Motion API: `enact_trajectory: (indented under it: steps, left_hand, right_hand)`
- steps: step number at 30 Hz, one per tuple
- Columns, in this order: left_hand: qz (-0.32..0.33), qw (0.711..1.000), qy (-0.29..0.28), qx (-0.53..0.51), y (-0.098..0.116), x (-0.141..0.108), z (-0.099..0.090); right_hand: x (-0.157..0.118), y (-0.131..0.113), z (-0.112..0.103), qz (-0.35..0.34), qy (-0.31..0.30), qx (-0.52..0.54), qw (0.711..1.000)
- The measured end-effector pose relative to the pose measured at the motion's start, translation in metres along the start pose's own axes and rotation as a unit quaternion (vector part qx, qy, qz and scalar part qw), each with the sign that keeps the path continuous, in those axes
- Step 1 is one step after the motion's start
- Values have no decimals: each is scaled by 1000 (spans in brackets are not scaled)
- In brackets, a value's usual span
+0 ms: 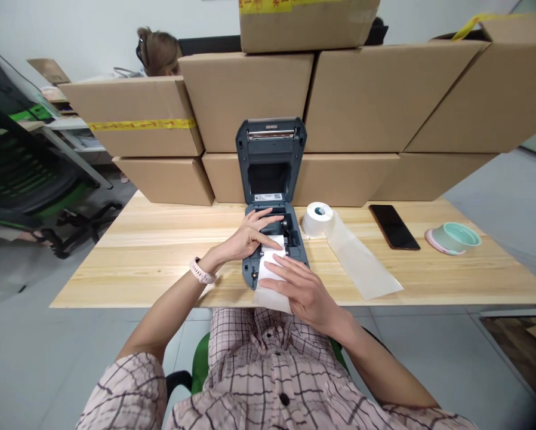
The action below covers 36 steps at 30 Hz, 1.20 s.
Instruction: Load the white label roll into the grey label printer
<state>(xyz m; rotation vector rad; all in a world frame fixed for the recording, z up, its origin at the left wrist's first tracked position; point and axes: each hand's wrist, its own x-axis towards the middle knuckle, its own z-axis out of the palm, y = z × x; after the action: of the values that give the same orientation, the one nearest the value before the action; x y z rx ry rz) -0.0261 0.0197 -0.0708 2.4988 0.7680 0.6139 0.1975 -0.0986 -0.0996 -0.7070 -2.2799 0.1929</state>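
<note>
A dark grey label printer stands on the table with its lid raised. White label strip runs out over the printer's front and past the table edge. My left hand lies across the opened body with fingers spread; one finger touches the paper near the middle, and others reach to the right inner side. My right hand has its fingers over the strip at the printer's front, gripping it, with the thumb hidden. A roll of white labels stands right of the printer, its backing tail unrolled toward the front.
A black phone and a mint-green tape roll lie on the right of the wooden table. Cardboard boxes are stacked along the back. Behind them shows a person's head. An office chair stands at left.
</note>
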Motion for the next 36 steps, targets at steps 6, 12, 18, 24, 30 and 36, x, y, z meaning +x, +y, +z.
enact_trajectory:
  steps: [6, 12, 18, 24, 30, 36]
  left_hand:
    - [-5, 1000, -18, -3, 3, 0, -1]
    - [5, 1000, -24, 2, 5, 0, -3]
    - [-15, 1000, -4, -25, 6, 0, -3]
    - [-7, 999, -47, 1, 8, 3, -5]
    - [11, 999, -38, 11, 2, 2, -2]
    - [33, 998, -36, 39, -3, -3, 2]
  right_hand:
    - [-1, 1, -3, 1, -4, 11, 1000]
    - [-3, 4, -10, 7, -21, 42, 999]
    - [-1, 0, -1, -15, -21, -17, 1000]
    - [-1, -1, -3, -5, -32, -1, 999]
    - [-3, 2, -9, -2, -37, 36, 999]
    - [-5, 2, -22, -13, -87, 10, 996]
